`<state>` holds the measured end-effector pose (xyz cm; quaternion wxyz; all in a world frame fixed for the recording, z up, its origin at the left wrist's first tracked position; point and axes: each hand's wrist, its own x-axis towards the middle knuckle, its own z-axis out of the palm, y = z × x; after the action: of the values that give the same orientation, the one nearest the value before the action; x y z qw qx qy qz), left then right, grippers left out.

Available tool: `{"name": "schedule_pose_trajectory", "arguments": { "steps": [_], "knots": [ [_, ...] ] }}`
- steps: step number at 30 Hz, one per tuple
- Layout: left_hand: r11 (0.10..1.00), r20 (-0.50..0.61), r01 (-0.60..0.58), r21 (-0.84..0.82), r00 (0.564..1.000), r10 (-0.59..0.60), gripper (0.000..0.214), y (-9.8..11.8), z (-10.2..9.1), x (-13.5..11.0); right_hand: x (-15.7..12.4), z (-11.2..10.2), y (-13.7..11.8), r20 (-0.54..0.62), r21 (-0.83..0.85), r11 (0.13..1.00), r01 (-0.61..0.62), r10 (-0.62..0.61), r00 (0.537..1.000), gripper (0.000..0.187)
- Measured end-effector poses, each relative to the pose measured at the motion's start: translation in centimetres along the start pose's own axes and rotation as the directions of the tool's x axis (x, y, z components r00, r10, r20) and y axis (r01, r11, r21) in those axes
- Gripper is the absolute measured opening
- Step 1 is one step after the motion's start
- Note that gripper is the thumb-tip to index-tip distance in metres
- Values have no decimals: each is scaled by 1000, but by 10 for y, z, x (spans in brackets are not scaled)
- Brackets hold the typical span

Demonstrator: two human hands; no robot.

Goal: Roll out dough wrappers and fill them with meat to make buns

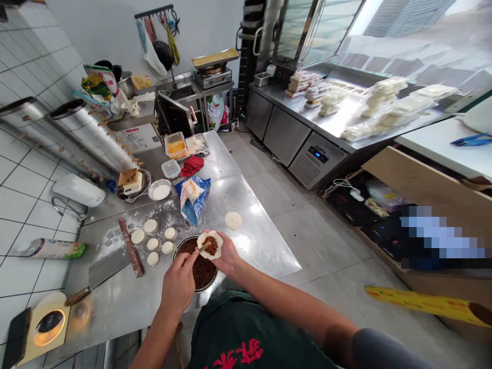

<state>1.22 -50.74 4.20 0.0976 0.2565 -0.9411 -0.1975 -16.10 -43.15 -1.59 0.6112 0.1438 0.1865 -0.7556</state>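
Note:
A round dough wrapper (218,252) lies cupped in my right hand (227,256), its edges curling up around a heap of dark brown filling (211,246). Pinched in my left hand (183,274) is a slim wooden-looking spatula (205,247), its tip touching the filling. Under both hands stands a metal bowl (206,288) of the same brown filling, partly covered by them. One flat dough round (233,221) rests on the table beyond my right hand. Several smaller dough discs (152,244) lie to the left, beside a rolling pin (129,248).
On the steel table (253,241) are a broad cleaver (109,269), a blue bag (195,197), a flour bowl (160,190), a red cloth (191,166) and a scale (131,182). The table's right edge borders the floor. A steel counter (292,110) with packed trays stands across the aisle.

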Motion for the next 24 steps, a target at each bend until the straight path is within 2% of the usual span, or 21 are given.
{"name": "schedule_pose_trajectory", "arguments": {
  "steps": [4, 7, 11, 13, 15, 17, 20, 24],
  "knots": [
    [984, 107, 121, -134, 989, -107, 34, 1, -6, 7, -3, 0, 1, -3, 1, 999, -36, 36, 999, 36],
    [972, 183, 191, -134, 969, -166, 31, 4, -3, 13, -2, -1, 5, -20, -19, 999, -49, 48, 999, 37],
    [979, 110, 167, -113, 982, -155, 32, 0, -9, 6, -8, -4, -3, -45, -33, 996, -88, 87, 995, 44],
    [973, 64, 201, -111, 979, -195, 33, -12, -14, -1, -16, -5, -18, -67, -67, 992, -105, 100, 993, 40],
    [961, 76, 274, -48, 960, -270, 35, -29, -11, -7, -26, -7, -36, -75, -110, 988, -104, 96, 993, 37],
    [944, 194, 320, 76, 924, -329, 34, -46, 3, -10, -34, -10, -53, -58, -117, 990, -80, 73, 996, 40],
    [931, 384, 311, 192, 849, -363, 34, -58, 38, -11, -36, -15, -64, -64, -102, 993, -62, 55, 996, 35],
    [938, 447, 305, 163, 825, -346, 39, -50, 82, -8, -30, -29, -55, -147, -137, 989, -49, 28, 989, 21]
  ]
}}
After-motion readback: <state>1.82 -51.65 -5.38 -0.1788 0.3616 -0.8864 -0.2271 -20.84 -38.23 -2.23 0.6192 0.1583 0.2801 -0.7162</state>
